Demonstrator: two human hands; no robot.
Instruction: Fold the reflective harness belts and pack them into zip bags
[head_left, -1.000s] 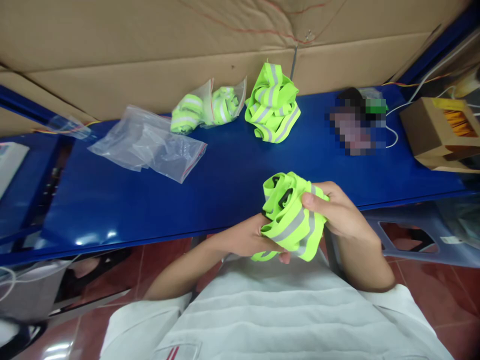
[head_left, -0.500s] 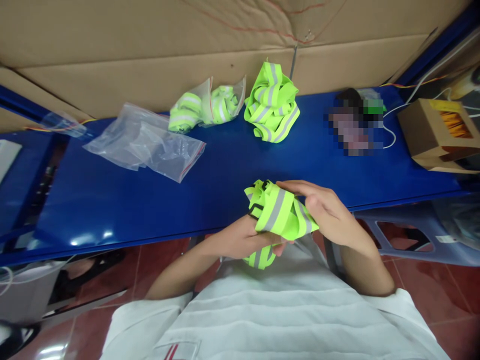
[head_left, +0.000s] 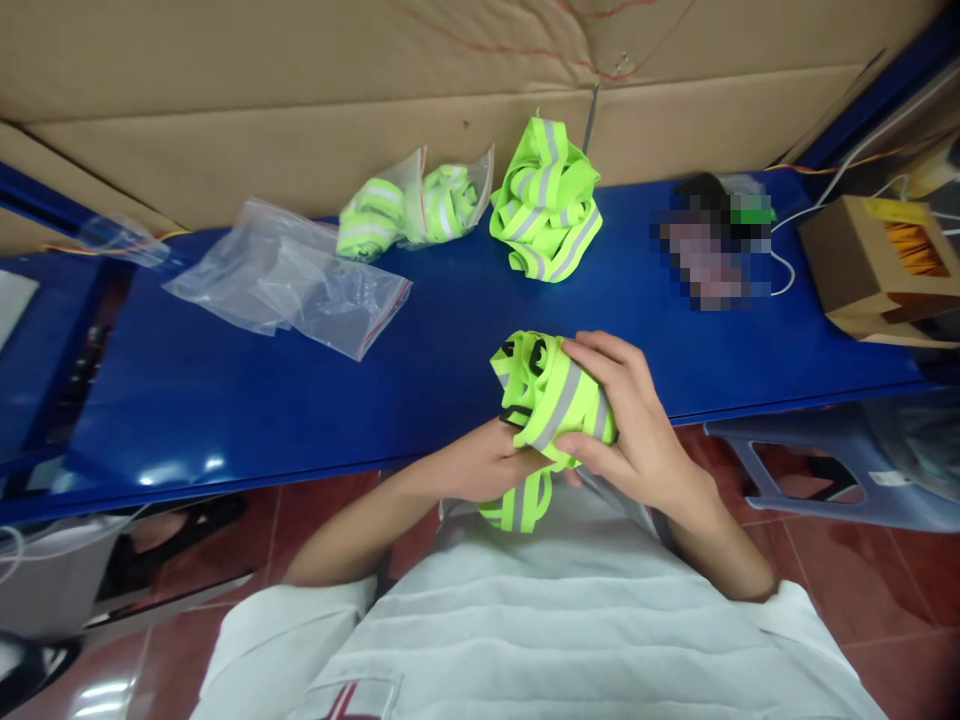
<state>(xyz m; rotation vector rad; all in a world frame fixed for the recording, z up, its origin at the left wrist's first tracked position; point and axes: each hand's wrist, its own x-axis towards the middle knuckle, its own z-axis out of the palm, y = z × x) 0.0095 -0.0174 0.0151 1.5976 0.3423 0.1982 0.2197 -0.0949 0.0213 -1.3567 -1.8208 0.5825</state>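
Bundled between my hands, at the table's front edge, is a neon-yellow reflective strap (head_left: 564, 400) with grey stripes and black buckles. My left hand (head_left: 499, 462) is closed around its lower left side, its fingers partly hidden beneath the bundle. Wrapped over the right side, my right hand (head_left: 619, 425) has its thumb in front and its fingers along the top. A loop of strap (head_left: 525, 503) hangs below my left hand. Beyond them on the table lies another loose heap of reflective strap (head_left: 546, 205).
Clear zip bags (head_left: 289, 280) lie on the blue table (head_left: 450, 370) at left. Two bagged strap bundles (head_left: 409, 212) rest by the cardboard wall (head_left: 300, 150). A cardboard box (head_left: 877, 265) stands at right, near a blurred-out item (head_left: 705, 260). A grey-blue stool (head_left: 825, 475) is below.
My right hand has shifted from lying flat along the bundle's side to gripping round it, thumb in front. The bundle looks more compact and sits slightly higher.
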